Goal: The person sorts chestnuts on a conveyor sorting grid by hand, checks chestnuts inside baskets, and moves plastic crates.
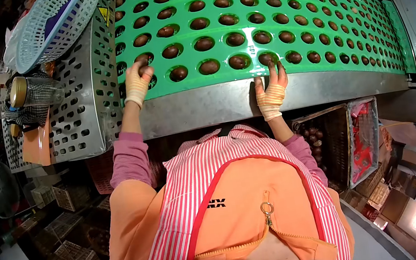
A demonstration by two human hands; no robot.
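A green tray surface (218, 49) with rows of oval pockets spreads across the top, and most of its pockets hold a dark brown round item (208, 66). My left hand (138, 81), in a cream fingerless wrap, is at the tray's left edge, its fingers closed round a brown round item (143, 60). My right hand (272, 91), wrapped the same way, rests over the steel front edge (194, 108). Its fingers are apart and reach to a filled pocket in the front row, touching or nearly touching the item (267, 59) there.
A perforated metal panel (74, 103) stands at the left, with a light blue basket (53, 32) and a lidded jar (35, 91) on it. Below the tray's right side are a crate of brown round items (315, 139) and a bin with red plastic (363, 143).
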